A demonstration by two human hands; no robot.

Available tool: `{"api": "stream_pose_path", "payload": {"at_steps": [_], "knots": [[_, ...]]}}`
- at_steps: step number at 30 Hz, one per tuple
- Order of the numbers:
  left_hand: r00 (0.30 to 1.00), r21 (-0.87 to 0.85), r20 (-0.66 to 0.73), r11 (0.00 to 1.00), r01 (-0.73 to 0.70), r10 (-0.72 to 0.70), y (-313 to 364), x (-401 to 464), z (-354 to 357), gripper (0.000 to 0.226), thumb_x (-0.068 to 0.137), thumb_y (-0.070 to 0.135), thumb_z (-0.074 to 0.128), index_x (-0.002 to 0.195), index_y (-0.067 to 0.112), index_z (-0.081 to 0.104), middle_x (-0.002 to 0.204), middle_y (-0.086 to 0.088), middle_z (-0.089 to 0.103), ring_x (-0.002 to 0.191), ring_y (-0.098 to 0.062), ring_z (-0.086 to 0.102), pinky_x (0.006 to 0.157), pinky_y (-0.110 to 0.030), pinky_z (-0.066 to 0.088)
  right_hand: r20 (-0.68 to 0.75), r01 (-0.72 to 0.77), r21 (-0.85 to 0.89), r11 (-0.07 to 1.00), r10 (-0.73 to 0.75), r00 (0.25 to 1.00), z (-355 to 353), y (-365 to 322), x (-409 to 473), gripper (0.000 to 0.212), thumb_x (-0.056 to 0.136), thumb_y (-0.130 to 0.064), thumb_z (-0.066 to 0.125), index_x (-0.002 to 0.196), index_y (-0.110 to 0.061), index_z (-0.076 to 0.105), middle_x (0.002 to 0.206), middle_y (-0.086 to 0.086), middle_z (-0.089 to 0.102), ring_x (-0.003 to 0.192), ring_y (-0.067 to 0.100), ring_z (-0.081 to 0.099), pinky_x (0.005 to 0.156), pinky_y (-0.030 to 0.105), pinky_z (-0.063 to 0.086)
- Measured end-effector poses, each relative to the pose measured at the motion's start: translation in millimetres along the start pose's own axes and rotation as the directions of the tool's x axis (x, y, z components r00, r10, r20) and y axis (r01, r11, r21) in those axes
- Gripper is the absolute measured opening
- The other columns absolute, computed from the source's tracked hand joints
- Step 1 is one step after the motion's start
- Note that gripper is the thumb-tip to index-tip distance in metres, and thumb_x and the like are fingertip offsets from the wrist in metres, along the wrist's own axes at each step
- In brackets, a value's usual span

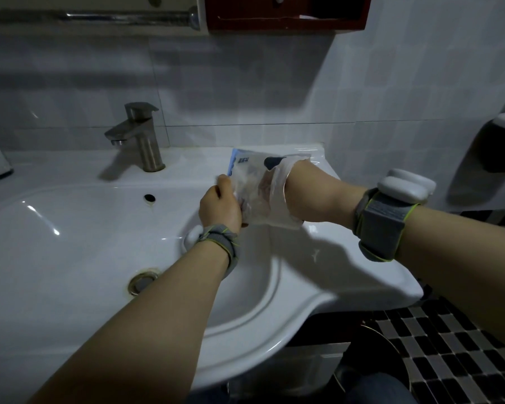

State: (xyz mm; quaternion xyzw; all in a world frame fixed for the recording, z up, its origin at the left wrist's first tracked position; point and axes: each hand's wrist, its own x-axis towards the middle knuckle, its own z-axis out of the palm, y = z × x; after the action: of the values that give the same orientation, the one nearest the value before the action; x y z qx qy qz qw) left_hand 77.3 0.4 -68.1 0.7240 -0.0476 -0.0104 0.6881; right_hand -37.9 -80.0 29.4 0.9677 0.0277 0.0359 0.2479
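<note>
Two hands work on one bag (255,182) in the head view. The bag is a clear plastic one with a blue edge and some print, and it sits over the right rear rim of the sink (70,243), near the wall corner. Whether it rests on the rim cannot be told.

The left hand (220,205) grips the bag's near left edge with its fingers curled round the plastic. The right hand (302,191) is pushed in through the bag's open end, so only its heel and wrist show outside. Its fingers are a blur behind the plastic, and I cannot tell whether they are clenched or loose.

Each wrist wears a grey band with a green edge, the left band (220,242) and the right band (381,225). A white pod (405,185) sits on the right one.

The tap (142,135) stands behind the basin, left of the bag and apart from it. The drain (143,282) lies in the basin's bottom, under the left forearm's side, with the overflow hole (149,197) above it.

A red cabinet (289,13) hangs on the tiled wall above, with a metal rail (99,17) to its left. Black-and-white floor tiles (449,345) show at the lower right.
</note>
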Motion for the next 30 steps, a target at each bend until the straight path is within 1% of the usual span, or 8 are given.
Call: {"api": "stream_pose_path", "payload": {"at_steps": [3, 5, 8, 10, 12, 15, 22, 30], "knots": [[1.000, -0.014, -0.020, 1.000, 0.015, -0.016, -1.8, 1.6, -0.7, 0.050, 0.087, 0.063, 0.035, 0.068, 0.023, 0.060, 0.088, -0.007, 0.068, 0.088, -0.035, 0.065, 0.077, -0.053, 0.059, -0.120, -0.144, 0.590, 0.795, 0.263, 0.957, 13.4, 4.8, -2.0, 0.033, 0.088, 0.001, 0.041, 0.109, -0.013, 0.062, 0.109, 0.007, 0.066, 0.101, 0.027, 0.063, 0.086, 0.031, 0.050], [0.996, -0.042, -0.060, 0.997, 0.059, -0.061, -3.9, 4.3, -4.3, 0.050, 0.093, 0.060, 0.037, 0.067, 0.024, 0.059, 0.090, -0.008, 0.068, 0.088, -0.035, 0.065, 0.076, -0.051, 0.060, -0.118, -0.165, 0.787, 0.595, 0.407, 0.906, 16.7, 9.3, -4.3, 0.030, 0.087, -0.002, 0.047, 0.094, -0.020, 0.070, 0.098, 0.000, 0.071, 0.080, 0.018, 0.065, 0.075, 0.025, 0.052], [0.989, -0.092, -0.065, 0.988, 0.124, -0.130, -4.0, 7.4, -5.8, 0.052, 0.092, 0.064, 0.037, 0.071, 0.024, 0.063, 0.094, -0.008, 0.070, 0.089, -0.034, 0.067, 0.074, -0.050, 0.061, -0.091, -0.202, 0.830, 0.520, 0.483, 0.871, 14.6, 15.2, -9.0, 0.036, 0.081, 0.000, 0.043, 0.055, -0.014, 0.064, 0.065, 0.004, 0.071, 0.058, 0.019, 0.065, 0.064, 0.025, 0.052], [0.986, -0.139, -0.034, 0.978, 0.156, -0.162, -2.1, 4.2, -3.8, 0.050, 0.096, 0.060, 0.038, 0.083, 0.021, 0.067, 0.097, -0.006, 0.070, 0.088, -0.031, 0.068, 0.061, -0.041, 0.062, -0.071, -0.227, 0.840, 0.493, 0.514, 0.855, 12.9, 16.8, -9.9, 0.036, 0.079, 0.000, 0.043, 0.051, -0.013, 0.061, 0.060, 0.006, 0.070, 0.060, 0.021, 0.067, 0.063, 0.025, 0.055], [0.982, -0.194, -0.007, 0.963, 0.184, -0.189, -1.1, 1.2, -0.8, 0.047, 0.099, 0.055, 0.039, 0.097, 0.019, 0.069, 0.097, -0.005, 0.069, 0.083, -0.027, 0.068, 0.048, -0.030, 0.055, -0.050, -0.239, 0.857, 0.456, 0.536, 0.843, 11.9, 18.9, -10.3, 0.035, 0.079, 0.000, 0.044, 0.051, -0.014, 0.060, 0.064, 0.007, 0.072, 0.063, 0.021, 0.068, 0.056, 0.020, 0.051], [0.973, -0.247, 0.020, 0.942, 0.228, -0.230, -0.2, -0.8, -2.2, 0.040, 0.099, 0.052, 0.040, 0.089, 0.022, 0.065, 0.094, -0.005, 0.069, 0.078, -0.024, 0.067, 0.047, -0.026, 0.050, 0.027, -0.233, 0.918, 0.321, 0.537, 0.843, 8.5, 22.0, -13.4, 0.031, 0.084, -0.001, 0.052, 0.061, -0.015, 0.065, 0.065, 0.007, 0.071, 0.059, 0.015, 0.066, 0.052, 0.009, 0.045], [0.948, -0.281, 0.060, 0.906, 0.317, -0.313, 0.0, -2.0, -5.0, 0.030, 0.099, 0.041, 0.040, 0.098, 0.019, 0.062, 0.086, -0.003, 0.063, 0.070, -0.019, 0.059, 0.044, -0.023, 0.046, 0.171, -0.097, 0.981, -0.169, 0.506, 0.846, 8.4, 35.9, -19.4, 0.013, 0.087, 0.008, 0.062, 0.096, 0.009, 0.071, 0.086, 0.023, 0.068, 0.068, 0.023, 0.067, 0.072, 0.025, 0.060], [0.920, -0.296, 0.110, 0.871, 0.392, -0.377, 1.9, -5.0, -7.1, 0.029, 0.102, 0.035, 0.038, 0.103, 0.017, 0.060, 0.081, -0.003, 0.060, 0.068, -0.018, 0.056, 0.049, -0.024, 0.047, 0.173, 0.040, 0.938, -0.345, 0.563, 0.808, 18.1, 49.2, -31.1, 0.012, 0.088, 0.007, 0.057, 0.085, 0.008, 0.068, 0.078, 0.017, 0.062, 0.064, 0.019, 0.059, 0.064, 0.020, 0.053]]}}
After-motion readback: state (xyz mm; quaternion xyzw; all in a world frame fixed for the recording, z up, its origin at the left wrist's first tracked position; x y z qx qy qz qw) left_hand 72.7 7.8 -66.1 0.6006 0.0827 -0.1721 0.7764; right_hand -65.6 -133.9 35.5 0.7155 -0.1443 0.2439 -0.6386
